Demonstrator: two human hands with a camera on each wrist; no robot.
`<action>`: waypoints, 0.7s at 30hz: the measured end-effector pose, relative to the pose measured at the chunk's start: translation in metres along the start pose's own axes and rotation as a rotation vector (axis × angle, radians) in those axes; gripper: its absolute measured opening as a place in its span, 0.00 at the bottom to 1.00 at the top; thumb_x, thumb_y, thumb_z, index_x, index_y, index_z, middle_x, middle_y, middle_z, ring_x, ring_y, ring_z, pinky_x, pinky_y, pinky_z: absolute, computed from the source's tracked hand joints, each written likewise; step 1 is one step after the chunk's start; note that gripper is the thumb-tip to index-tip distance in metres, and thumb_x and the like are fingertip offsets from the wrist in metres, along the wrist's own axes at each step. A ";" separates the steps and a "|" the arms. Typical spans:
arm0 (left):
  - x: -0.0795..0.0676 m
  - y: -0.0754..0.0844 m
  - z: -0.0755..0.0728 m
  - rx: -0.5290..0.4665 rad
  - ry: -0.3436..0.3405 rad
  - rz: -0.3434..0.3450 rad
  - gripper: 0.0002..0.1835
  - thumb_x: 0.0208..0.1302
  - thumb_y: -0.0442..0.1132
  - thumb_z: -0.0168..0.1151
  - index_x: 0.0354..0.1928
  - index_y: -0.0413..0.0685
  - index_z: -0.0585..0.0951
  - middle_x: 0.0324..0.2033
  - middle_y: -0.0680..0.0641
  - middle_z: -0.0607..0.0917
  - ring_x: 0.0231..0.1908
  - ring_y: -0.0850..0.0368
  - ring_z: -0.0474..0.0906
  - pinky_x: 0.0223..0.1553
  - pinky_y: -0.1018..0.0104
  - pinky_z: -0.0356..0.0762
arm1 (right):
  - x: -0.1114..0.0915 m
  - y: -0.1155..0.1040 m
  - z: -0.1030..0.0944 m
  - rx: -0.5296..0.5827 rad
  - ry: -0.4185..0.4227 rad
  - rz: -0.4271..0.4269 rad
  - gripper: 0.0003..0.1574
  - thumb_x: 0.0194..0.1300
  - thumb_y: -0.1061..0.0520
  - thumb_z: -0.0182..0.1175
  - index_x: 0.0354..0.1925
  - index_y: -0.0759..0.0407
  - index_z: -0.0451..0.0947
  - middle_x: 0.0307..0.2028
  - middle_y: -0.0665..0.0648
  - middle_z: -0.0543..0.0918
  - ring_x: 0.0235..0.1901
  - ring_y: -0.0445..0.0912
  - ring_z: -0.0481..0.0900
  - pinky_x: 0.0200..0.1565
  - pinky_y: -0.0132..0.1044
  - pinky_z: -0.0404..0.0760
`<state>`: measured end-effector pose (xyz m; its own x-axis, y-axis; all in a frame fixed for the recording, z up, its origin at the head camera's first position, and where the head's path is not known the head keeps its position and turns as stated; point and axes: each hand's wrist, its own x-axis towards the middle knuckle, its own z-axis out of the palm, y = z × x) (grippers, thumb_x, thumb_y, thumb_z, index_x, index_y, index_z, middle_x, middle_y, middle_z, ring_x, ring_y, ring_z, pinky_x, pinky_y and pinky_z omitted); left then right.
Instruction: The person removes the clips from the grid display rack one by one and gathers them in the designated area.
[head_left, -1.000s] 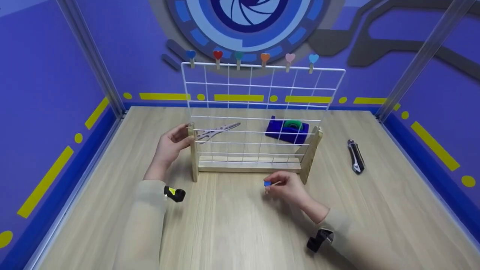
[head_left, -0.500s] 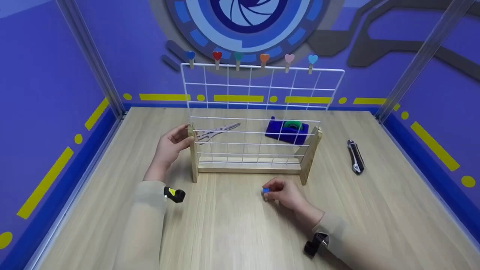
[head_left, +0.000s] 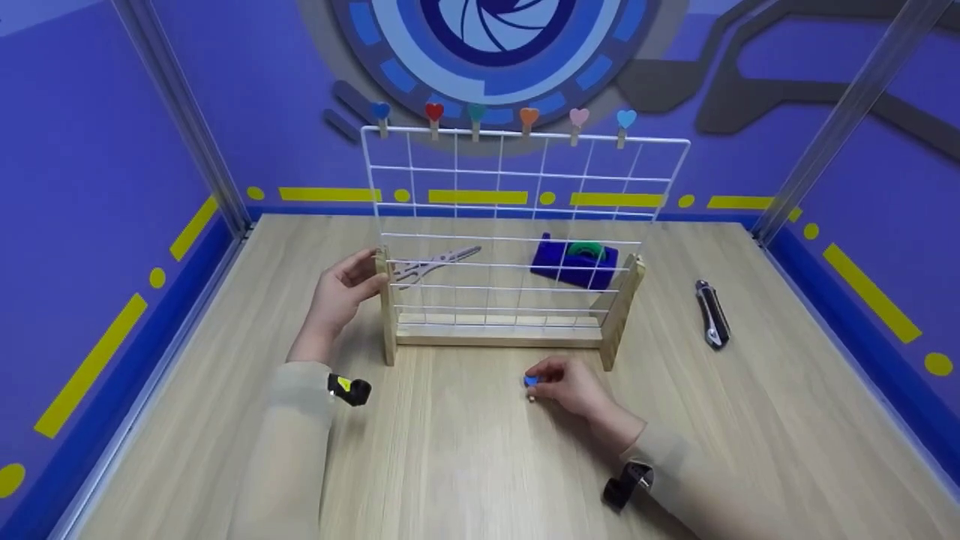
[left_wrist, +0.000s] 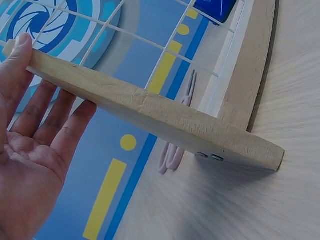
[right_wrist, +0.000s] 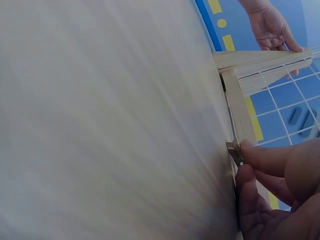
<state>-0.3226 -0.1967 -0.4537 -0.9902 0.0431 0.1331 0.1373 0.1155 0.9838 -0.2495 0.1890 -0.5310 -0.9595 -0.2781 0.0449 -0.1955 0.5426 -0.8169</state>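
A white wire grid (head_left: pixel 523 175) stands in a wooden base (head_left: pixel 495 340) on the table. My left hand (head_left: pixel 334 296) holds the upper end of the left wooden upright (head_left: pixel 387 319); in the left wrist view, the thumb lies on one side of it and the fingers on the other. In front of the base, low over the table, my right hand (head_left: pixel 574 386) pinches a small wooden clothespin with a blue head (head_left: pixel 531 381). The right wrist view shows the pin's wooden end (right_wrist: pixel 233 151) between thumb and finger. Several heart-headed clothespins, among them a red one (head_left: pixel 434 112), sit along the grid's top wire.
Behind the grid lie grey scissors-like pliers (head_left: pixel 442 262) and a blue tape dispenser (head_left: pixel 574 262) with green tape. A utility knife (head_left: pixel 711 315) rests to the right of the rack. Blue patterned walls (head_left: pixel 247 97) enclose the table on three sides.
My right hand has come slightly down and toward me with the blue clothespin, then stayed nearly still. The left hand keeps its hold on the upright.
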 end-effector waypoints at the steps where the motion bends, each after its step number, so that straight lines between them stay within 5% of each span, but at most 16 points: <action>1: 0.000 0.000 0.000 0.000 -0.001 0.003 0.31 0.69 0.42 0.69 0.72 0.48 0.73 0.62 0.41 0.82 0.54 0.65 0.82 0.55 0.74 0.84 | 0.000 0.000 0.000 -0.013 -0.001 -0.008 0.11 0.58 0.63 0.75 0.41 0.64 0.89 0.34 0.59 0.89 0.32 0.41 0.77 0.34 0.26 0.75; 13: -0.001 0.000 0.001 0.006 0.013 -0.002 0.31 0.69 0.41 0.69 0.72 0.48 0.74 0.63 0.40 0.82 0.55 0.62 0.81 0.55 0.73 0.84 | -0.001 0.003 -0.004 0.069 -0.040 -0.019 0.17 0.59 0.66 0.74 0.47 0.71 0.85 0.33 0.62 0.86 0.31 0.40 0.76 0.32 0.25 0.74; 21: -0.001 0.002 0.001 0.016 0.010 0.008 0.31 0.69 0.42 0.69 0.72 0.48 0.74 0.63 0.40 0.82 0.55 0.64 0.81 0.55 0.74 0.83 | -0.005 -0.003 -0.015 0.116 -0.047 0.079 0.20 0.61 0.65 0.72 0.50 0.71 0.82 0.33 0.58 0.84 0.28 0.41 0.76 0.26 0.28 0.77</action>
<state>-0.3210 -0.1958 -0.4524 -0.9893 0.0341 0.1419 0.1452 0.1311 0.9807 -0.2468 0.2006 -0.5206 -0.9598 -0.2768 -0.0469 -0.0926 0.4698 -0.8779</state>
